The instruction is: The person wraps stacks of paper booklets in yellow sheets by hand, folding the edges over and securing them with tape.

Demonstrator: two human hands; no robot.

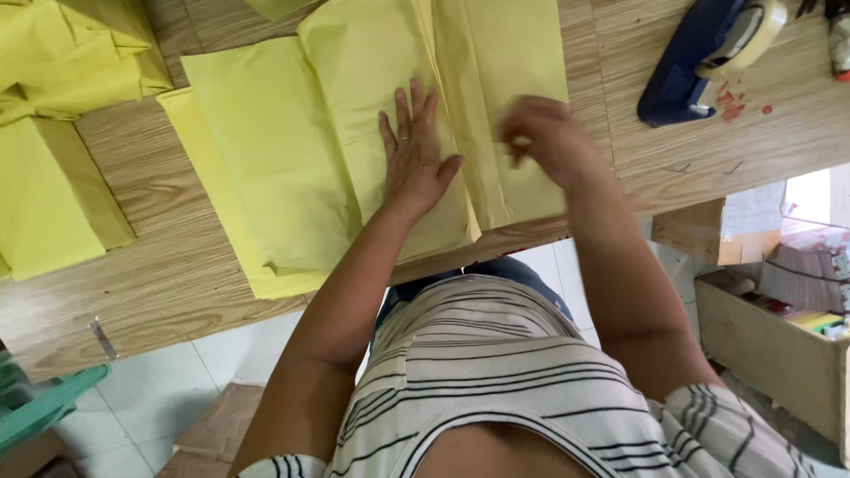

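Note:
A stack of yellow paper sheets (292, 159) lies folded on the wooden table (159, 274). My left hand (414, 150) presses flat on the sheets, fingers spread and pointing away from me. My right hand (544, 137) is blurred, fingers curled together, on the right-hand yellow flap (513, 53) beside a lengthwise fold. Whether it pinches the paper is unclear.
More folded yellow paper (62, 124) is piled at the left of the table. A blue tape dispenser (708, 53) stands at the back right, with red flecks beside it. A cardboard box (779, 336) with items sits on the floor at right, a green object (35, 403) at lower left.

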